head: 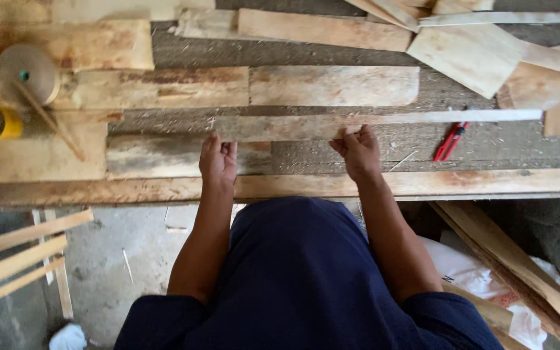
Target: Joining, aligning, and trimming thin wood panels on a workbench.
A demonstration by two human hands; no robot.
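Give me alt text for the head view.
Both hands rest on a long wooden strip lying across a rough workbench: left hand flat beside it, right hand gripping its edge. A red pen lies right; tape rolls left.

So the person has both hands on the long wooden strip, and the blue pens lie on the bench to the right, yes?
Not quite: the pens are red, not blue. The head view shows it. Both hands, left and right, do touch the long wooden strip.

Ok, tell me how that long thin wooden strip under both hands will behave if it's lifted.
The long wooden strip looks thin and narrow, so it is probably light and may flex or sag at its far end. Flat-sided, it is unlikely to roll. Its rough surface should grip, not slip.
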